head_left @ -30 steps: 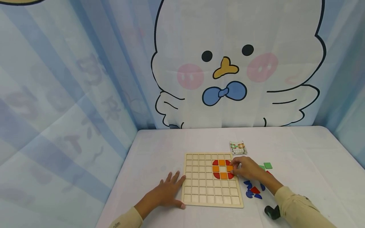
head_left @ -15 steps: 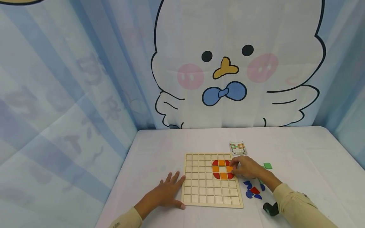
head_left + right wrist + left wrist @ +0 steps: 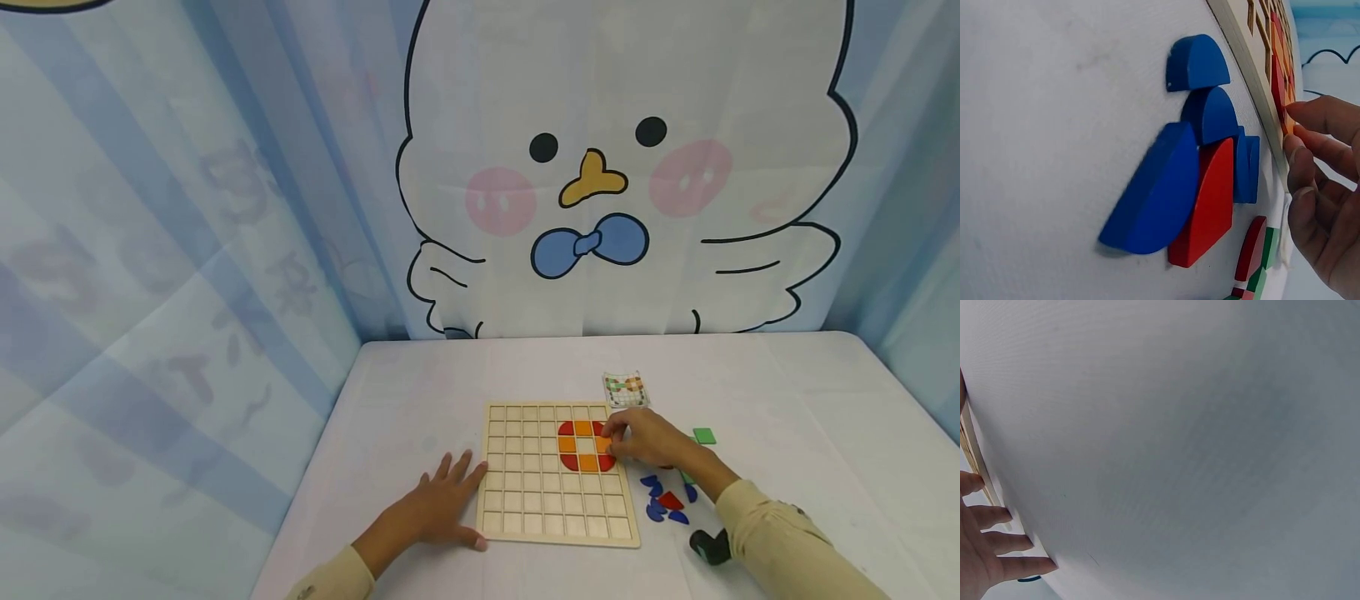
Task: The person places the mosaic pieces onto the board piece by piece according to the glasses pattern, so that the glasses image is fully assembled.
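Note:
A wooden grid board (image 3: 525,500) lies on the table, and in its upper right part red quarter-round pieces and orange square tiles form a ring around one bare cell. My right hand (image 3: 648,439) pinches at the orange tile (image 3: 603,445) on the ring's right side, which sits in its cell. In the right wrist view, thumb and fingertips meet at the orange edge, and the other fingers (image 3: 1300,169) are curled. My left hand (image 3: 438,504) rests on the table with fingers spread, fingertips and thumb against the board's left edge.
Right of the board lie loose blue rounded pieces (image 3: 1154,194) and a red piece (image 3: 1207,206). A green square (image 3: 704,436) is farther back. A small pattern card (image 3: 626,389) lies behind the board. A dark object (image 3: 708,547) is at the right sleeve.
The right forearm and the dark object by the sleeve have shifted slightly left; the fingers stay at the orange tile. The left hand and board have not moved.

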`<state>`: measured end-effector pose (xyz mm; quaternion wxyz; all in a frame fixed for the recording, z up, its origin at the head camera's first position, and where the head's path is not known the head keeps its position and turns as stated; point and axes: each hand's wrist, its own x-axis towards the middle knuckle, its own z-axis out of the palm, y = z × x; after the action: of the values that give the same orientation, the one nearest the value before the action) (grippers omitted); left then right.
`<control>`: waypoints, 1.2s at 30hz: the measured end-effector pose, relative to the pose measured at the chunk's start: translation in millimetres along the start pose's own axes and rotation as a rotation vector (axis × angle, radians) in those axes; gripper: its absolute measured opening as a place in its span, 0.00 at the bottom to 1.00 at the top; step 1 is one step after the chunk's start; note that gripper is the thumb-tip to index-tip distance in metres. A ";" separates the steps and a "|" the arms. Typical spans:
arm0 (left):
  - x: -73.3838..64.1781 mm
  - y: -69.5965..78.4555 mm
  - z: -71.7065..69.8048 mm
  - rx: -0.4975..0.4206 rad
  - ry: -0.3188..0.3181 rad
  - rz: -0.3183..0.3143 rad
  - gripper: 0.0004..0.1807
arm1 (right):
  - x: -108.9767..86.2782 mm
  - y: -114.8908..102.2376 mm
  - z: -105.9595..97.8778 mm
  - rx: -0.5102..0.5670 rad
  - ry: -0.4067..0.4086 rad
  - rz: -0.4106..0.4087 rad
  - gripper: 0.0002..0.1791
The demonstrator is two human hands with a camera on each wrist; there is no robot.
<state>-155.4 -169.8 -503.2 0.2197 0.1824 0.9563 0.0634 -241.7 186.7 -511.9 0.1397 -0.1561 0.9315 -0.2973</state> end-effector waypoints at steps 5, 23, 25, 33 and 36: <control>0.8 -1.1 1.1 0.004 0.002 0.002 0.62 | -0.3 -1.3 -1.0 -0.002 0.002 -0.008 0.07; 0.8 -1.2 0.2 0.012 -0.004 0.001 0.62 | 1.6 -2.5 -0.7 -0.039 -0.003 -0.017 0.07; 0.4 -0.9 0.0 0.010 -0.005 0.000 0.62 | 1.3 -2.4 -0.3 -0.043 0.004 -0.018 0.08; -0.5 -0.5 -0.2 0.010 0.003 0.005 0.61 | -1.1 0.1 0.3 -0.039 0.011 -0.016 0.10; -0.9 -0.3 -0.4 0.006 0.003 0.006 0.62 | -3.7 1.1 -0.3 -0.030 0.007 -0.044 0.12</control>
<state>-155.0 -170.3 -502.6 0.2175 0.1857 0.9563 0.0614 -238.7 189.1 -511.7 0.1275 -0.1776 0.9327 -0.2870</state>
